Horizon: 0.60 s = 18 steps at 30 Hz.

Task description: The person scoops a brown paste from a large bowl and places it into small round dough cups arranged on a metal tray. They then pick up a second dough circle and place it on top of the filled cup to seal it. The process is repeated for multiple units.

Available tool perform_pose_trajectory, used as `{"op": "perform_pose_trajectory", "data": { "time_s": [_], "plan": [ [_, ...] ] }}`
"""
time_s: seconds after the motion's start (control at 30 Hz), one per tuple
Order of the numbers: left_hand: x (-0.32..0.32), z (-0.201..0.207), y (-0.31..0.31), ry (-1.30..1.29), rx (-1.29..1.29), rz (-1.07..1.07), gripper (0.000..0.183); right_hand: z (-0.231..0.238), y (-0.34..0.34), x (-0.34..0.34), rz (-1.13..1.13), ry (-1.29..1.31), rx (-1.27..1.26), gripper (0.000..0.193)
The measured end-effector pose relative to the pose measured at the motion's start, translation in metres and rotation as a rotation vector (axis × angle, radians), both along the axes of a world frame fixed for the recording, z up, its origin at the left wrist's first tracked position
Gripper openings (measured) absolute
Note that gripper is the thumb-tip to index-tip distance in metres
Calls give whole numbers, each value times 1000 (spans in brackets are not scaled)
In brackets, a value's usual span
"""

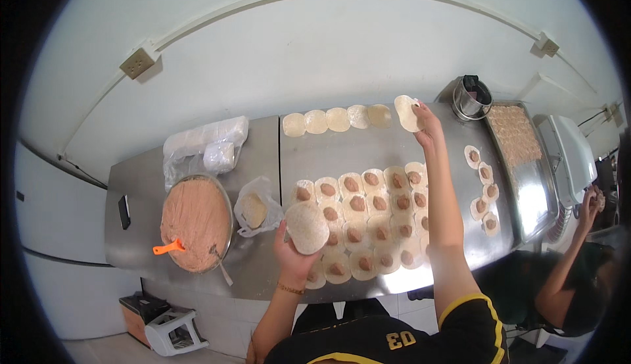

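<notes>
My left hand (296,259) is closed round a stack of dumpling wrappers (307,228), pale and round, held above the near edge of the steel table. My right arm reaches far over the table, and my right hand (428,126) pinches a single dumpling wrapper (407,114) by its edge. Left of it, a row of bare wrappers (338,120) lies along the back of the table, overlapping slightly. Between my arms, several rows of wrappers (357,203) each carry a lump of pinkish filling. My right forearm hides part of these rows.
At left stand a large bowl of filling (197,213) with an orange-handled tool (169,247), a plastic bag (258,206) and wrapped white packs (205,142). At right are a metal pail (470,99), a tray of dumplings (516,134), several filled wrappers (485,173) and a co-worker's hand (593,201).
</notes>
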<state>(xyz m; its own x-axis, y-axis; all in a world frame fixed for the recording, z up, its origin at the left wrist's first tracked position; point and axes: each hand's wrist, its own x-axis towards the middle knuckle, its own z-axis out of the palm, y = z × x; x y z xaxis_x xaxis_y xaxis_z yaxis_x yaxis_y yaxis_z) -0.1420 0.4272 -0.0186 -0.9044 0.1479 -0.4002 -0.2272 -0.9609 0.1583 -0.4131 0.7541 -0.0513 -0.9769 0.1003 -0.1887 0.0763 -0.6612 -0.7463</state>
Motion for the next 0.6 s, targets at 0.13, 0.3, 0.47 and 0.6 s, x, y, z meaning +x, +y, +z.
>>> {"op": "perform_pose_trajectory", "data": {
  "time_s": [0.13,0.3,0.47,0.6],
  "plan": [
    [-10,8,12,75,97,-52,59,-89,27,-50,-249,-269,996,57],
    [-14,9,12,81,136,-40,63,-139,26,-54,-123,98,1816,43],
    [-18,10,12,121,114,-42,68,-149,32,-64,-180,150,1885,40],
    [-18,14,13,146,69,-67,68,-143,33,-67,-138,92,1911,41]
  ]
}}
